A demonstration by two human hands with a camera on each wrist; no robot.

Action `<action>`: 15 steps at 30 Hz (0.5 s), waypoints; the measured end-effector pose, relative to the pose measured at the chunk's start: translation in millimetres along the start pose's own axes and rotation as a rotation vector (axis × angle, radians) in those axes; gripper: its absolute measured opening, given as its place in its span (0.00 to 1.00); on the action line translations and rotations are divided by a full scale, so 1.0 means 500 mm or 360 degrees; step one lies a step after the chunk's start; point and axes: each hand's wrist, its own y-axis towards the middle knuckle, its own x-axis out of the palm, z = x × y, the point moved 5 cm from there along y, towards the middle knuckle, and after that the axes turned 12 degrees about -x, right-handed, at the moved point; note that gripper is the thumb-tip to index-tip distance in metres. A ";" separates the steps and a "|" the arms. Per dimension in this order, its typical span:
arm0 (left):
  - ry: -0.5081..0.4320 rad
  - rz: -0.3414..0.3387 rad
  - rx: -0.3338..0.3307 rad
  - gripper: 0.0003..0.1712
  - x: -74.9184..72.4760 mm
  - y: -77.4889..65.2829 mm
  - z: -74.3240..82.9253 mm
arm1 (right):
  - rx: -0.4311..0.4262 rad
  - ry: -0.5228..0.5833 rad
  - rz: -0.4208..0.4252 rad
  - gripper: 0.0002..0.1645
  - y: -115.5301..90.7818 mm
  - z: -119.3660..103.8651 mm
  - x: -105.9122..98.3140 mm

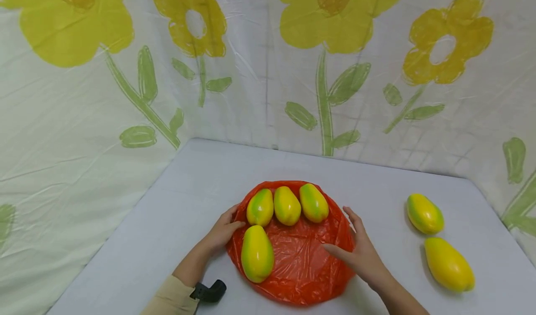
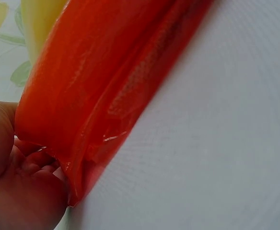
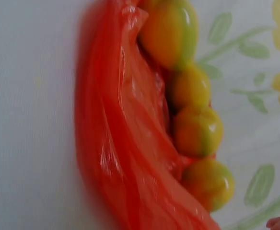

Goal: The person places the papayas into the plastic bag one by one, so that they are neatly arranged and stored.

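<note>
Red plastic bag point(image 1: 297, 264) lay spread wide on the white table point(image 1: 356, 184), in front of the person, between both hands. Four yellow-green fruits point(image 1: 287, 206) sat within its rim: three in a row along the far side, one at near left. Left hand point(image 1: 224, 231) pinched the bag's left edge, thumb over the rim, fingers curled underneath. Right hand point(image 1: 365, 254) was at the right edge, gripping nothing, fingers apart and thumb over the plastic; contact unclear. Two loose fruits point(image 1: 425, 214) lay on the table to the right, well apart from the bag.

Step looked like steadying the bag's mouth. Best done, I judged, with the rim low and wide and light, even pressure from both sides; a hard tug from the left could have tipped the near fruit rightward into the bare middle.
</note>
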 end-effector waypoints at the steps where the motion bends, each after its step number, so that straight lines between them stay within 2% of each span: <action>1: 0.0002 -0.0001 0.0006 0.30 0.000 0.000 0.000 | 0.0000 -0.0024 0.0011 0.61 -0.001 0.003 -0.008; 6: 0.0002 -0.0008 0.0002 0.30 0.002 0.002 0.000 | -0.0014 -0.0152 0.0063 0.62 -0.010 0.017 -0.052; 10: -0.0004 -0.0001 -0.0008 0.30 0.000 0.005 -0.004 | 0.0028 -0.0205 0.0111 0.64 -0.018 0.032 -0.096; 15: -0.0016 0.0026 -0.0031 0.30 0.000 0.005 -0.006 | 0.0035 -0.0236 0.0299 0.62 -0.037 0.049 -0.172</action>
